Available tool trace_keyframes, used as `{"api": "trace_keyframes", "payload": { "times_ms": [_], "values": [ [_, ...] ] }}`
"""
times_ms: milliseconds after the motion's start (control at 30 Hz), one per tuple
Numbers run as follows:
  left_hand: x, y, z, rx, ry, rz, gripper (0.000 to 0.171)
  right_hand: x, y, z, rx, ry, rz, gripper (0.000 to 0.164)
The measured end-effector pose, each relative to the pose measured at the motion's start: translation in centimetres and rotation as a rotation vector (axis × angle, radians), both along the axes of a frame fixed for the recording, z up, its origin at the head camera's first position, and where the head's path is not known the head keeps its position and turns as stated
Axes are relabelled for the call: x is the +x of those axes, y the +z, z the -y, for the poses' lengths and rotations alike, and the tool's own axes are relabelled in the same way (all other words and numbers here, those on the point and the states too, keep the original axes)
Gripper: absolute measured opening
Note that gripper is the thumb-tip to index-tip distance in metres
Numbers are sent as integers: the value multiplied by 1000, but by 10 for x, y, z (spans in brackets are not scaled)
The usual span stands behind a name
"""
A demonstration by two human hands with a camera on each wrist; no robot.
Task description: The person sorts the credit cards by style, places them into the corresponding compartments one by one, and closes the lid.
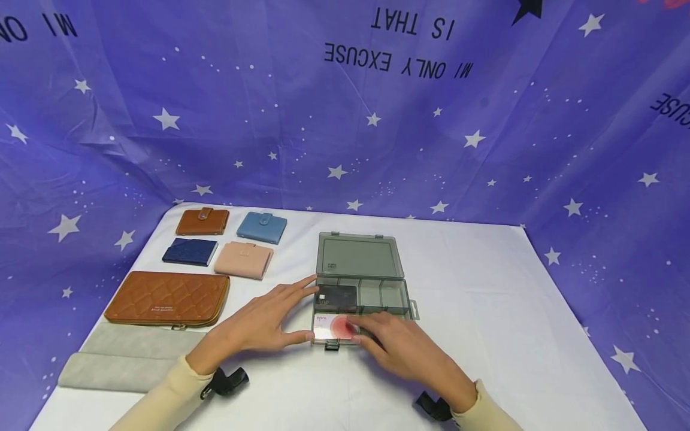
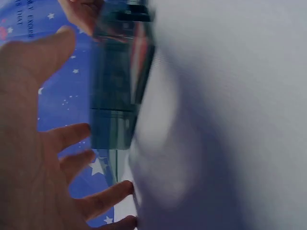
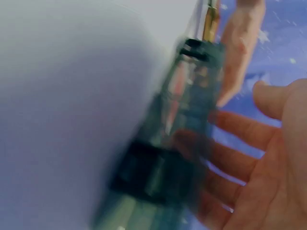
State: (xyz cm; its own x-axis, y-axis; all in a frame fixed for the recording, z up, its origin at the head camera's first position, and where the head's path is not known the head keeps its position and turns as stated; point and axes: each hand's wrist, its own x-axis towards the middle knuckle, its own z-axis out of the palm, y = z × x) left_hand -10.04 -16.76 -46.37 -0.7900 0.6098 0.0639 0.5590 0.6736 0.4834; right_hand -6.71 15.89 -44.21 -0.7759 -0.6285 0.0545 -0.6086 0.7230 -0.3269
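A smoky green divided plastic box (image 1: pixel 399 294) lies on the white cloth with its lid (image 1: pixel 358 257) folded back. In its left compartments lie a black card (image 1: pixel 342 296) and a white card with a red circle (image 1: pixel 329 327). My left hand (image 1: pixel 264 320) is spread at the box's left side, thumb near the front corner and fingertips by the rear part. My right hand (image 1: pixel 404 347) reaches over the front right, its fingertips at the red-circle card's right end. Extended right fingers (image 3: pixel 240 160) reach into the box in the right wrist view, partly hidden by its wall.
Left of the box are a brown card holder (image 1: pixel 202 222), a blue one (image 1: pixel 262 228), a navy one (image 1: pixel 190 252) and a pink one (image 1: pixel 244 261). Nearer lie a quilted brown wallet (image 1: pixel 167 297) and a folded grey piece (image 1: pixel 118 365). Purple star-patterned cloth (image 1: pixel 334 137) hangs behind.
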Motion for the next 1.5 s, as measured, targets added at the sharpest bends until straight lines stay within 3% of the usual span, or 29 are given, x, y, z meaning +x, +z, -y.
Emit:
{"api": "trace_keyframes", "payload": {
  "times_ms": [167, 400, 600, 767, 900, 1100, 1300, 1500],
  "values": [
    [-10, 13, -2, 112, 60, 174, 71, -22, 16, -18, -194, -60, 11, 43],
    [-33, 26, -22, 483, 227, 427, 69, -70, 13, -46, -505, -247, 105, 52],
    [-58, 15, -36, 848, 281, 714, 79, -90, -8, -56, -580, -389, 243, 61],
    [-67, 6, -46, 1067, 307, 829, 86, -100, -23, -61, -736, -465, 490, 64],
    [-71, 5, -49, 1150, 335, 832, 86, -104, -28, -65, -875, -480, 614, 65],
    [-80, 12, -48, 1184, 300, 746, 81, -108, -21, -71, -1000, -416, 578, 63],
    [-77, 19, -47, 1079, 242, 589, 72, -112, -10, -81, -1028, -311, 519, 64],
    [-57, 20, -43, 925, 154, 347, 57, -98, 3, -99, -975, -128, 389, 56]
  ]
}}
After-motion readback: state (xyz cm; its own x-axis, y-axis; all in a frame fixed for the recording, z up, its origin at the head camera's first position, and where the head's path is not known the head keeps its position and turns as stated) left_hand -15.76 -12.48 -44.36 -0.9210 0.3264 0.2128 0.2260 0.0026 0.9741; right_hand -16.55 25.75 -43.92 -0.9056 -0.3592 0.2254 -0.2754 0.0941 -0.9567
